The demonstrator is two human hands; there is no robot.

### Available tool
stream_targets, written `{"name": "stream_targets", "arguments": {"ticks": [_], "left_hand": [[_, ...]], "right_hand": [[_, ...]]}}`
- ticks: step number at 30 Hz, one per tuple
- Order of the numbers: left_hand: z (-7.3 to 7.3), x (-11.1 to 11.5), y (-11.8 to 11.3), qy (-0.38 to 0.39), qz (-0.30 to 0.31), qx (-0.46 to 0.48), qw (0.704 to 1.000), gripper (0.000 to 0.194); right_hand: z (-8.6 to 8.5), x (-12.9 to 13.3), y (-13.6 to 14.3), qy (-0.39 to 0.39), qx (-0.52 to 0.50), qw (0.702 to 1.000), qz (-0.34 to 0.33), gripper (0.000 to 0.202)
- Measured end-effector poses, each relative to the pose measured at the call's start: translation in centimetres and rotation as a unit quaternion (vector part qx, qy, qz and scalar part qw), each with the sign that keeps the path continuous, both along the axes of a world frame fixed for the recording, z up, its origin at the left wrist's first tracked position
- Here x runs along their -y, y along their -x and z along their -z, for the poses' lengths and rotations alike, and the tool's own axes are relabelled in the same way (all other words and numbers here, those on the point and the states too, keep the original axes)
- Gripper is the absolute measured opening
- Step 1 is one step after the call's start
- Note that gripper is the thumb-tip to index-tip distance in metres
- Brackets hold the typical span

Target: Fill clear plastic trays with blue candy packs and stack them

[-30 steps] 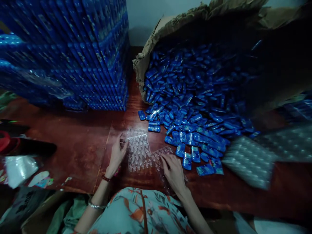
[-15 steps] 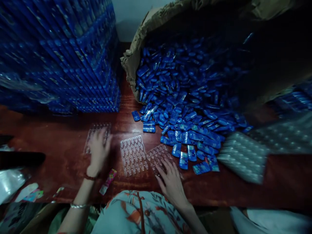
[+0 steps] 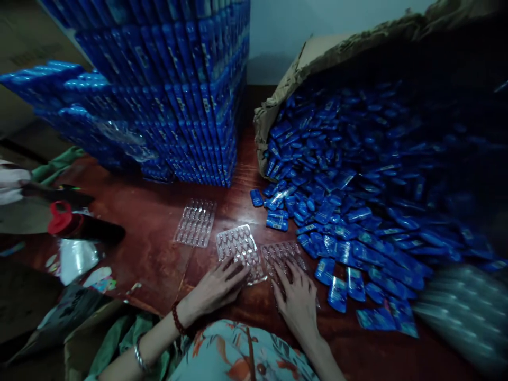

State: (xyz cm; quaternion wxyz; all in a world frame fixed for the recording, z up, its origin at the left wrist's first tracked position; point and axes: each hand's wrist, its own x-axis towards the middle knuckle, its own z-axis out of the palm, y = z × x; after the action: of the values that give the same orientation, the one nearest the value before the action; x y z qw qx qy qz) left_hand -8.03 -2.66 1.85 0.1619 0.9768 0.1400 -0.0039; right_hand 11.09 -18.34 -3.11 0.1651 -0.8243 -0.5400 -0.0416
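Head view, clock positions read from frame centre. Tray 1 (image 3: 195,222), clear and moulded, lies flat on the red-brown counter (image 3: 148,259) at 8 o'clock, apart from both hands. Tray 2 (image 3: 235,239), same type, between 6 and 7; tray 3 (image 3: 282,251), same type, at 5. Left hand (image 3: 220,287) at 7: fingers extended, slightly apart, over the near part of tray 2. Right hand (image 3: 297,299) at 5: fingers spread apart over tray 3. Pressure cannot be judged. Loose blue packets (image 3: 329,206), 2 to 4, run from inside a cardboard box (image 3: 273,103) onto the counter. Blue pack stack (image 3: 186,100) at 11. Red-lidded bottle (image 3: 93,226) at 9. Tray pile (image 3: 468,312) at 4, blurred.
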Motion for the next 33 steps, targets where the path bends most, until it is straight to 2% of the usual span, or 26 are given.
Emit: {"name": "stream_targets", "arguments": {"ticks": [2,4,7,9,12,14,15,17,20,22,24,25,26,28,29,30,31,33], "left_hand": [[0.2,-1.2,0.5,0.016,-0.056,0.083,0.995,0.054],[0.6,-3.0,0.3,0.033,-0.171,0.188,0.967,0.049],[0.9,-6.2,-1.4,0.048,-0.362,0.317,0.875,0.044],[0.7,-8.1,-2.9,0.059,-0.456,0.379,0.803,0.044],[0.3,-9.7,-4.8,0.154,-0.514,0.447,0.716,0.053],[0.3,-9.9,-5.5,0.240,-0.518,0.449,0.687,0.062],[0.3,-9.8,-5.6,0.262,-0.520,0.435,0.687,0.066],[0.6,-9.1,-5.4,0.247,-0.529,0.384,0.715,0.074],[0.7,-7.3,-4.7,0.118,-0.554,0.285,0.773,0.088],[0.4,-5.6,-4.6,0.016,-0.569,0.241,0.786,0.090],[0.1,-3.4,-5.0,-0.058,-0.532,0.247,0.808,0.081],[0.0,-2.3,-5.3,-0.074,-0.475,0.256,0.838,0.073],[0.0,-1.1,-5.7,-0.074,-0.389,0.257,0.882,0.066],[0.3,0.9,-6.6,-0.037,-0.164,0.201,0.965,0.055],[0.5,1.7,-6.9,-0.011,-0.058,0.153,0.987,0.053],[0.9,2.2,-7.1,0.014,0.026,0.103,0.994,0.051],[1.3,2.4,-7.2,0.032,0.078,0.064,0.994,0.051],[2.1,1.9,-7.0,0.053,0.124,0.020,0.991,0.049]], "right_hand": [[0.1,0.1,0.0,-0.009,-0.003,1.000,-0.014,0.038],[0.1,0.4,0.1,-0.018,-0.017,0.999,-0.040,0.040],[-0.3,0.7,0.5,-0.021,-0.047,0.991,-0.121,0.047],[-1.0,0.5,0.8,-0.009,-0.066,0.980,-0.186,0.053],[-2.3,-0.4,0.8,0.014,-0.091,0.963,-0.253,0.053],[-2.9,-1.3,0.2,0.007,-0.111,0.956,-0.272,0.045],[-3.1,-1.8,-0.3,-0.006,-0.119,0.955,-0.271,0.041],[-3.3,-3.2,-1.9,-0.046,-0.124,0.962,-0.240,0.032],[-3.3,-5.8,-5.1,-0.093,-0.112,0.979,-0.142,0.030],[-3.2,-7.8,-7.3,-0.085,-0.101,0.987,-0.091,0.035],[-3.1,-9.8,-8.9,-0.046,-0.081,0.993,-0.079,0.043],[-3.0,-10.7,-9.3,-0.022,-0.065,0.994,-0.081,0.048],[-2.9,-11.4,-9.6,0.002,-0.047,0.995,-0.086,0.052],[-2.6,-12.3,-9.7,0.041,-0.016,0.995,-0.091,0.054],[-2.5,-12.4,-9.6,0.055,-0.005,0.994,-0.091,0.054],[-2.5,-12.3,-9.5,0.065,0.002,0.994,-0.088,0.053],[-2.5,-12.0,-9.3,0.074,0.007,0.994,-0.082,0.053],[-2.6,-10.9,-9.1,0.087,0.020,0.994,-0.070,0.054]]}}
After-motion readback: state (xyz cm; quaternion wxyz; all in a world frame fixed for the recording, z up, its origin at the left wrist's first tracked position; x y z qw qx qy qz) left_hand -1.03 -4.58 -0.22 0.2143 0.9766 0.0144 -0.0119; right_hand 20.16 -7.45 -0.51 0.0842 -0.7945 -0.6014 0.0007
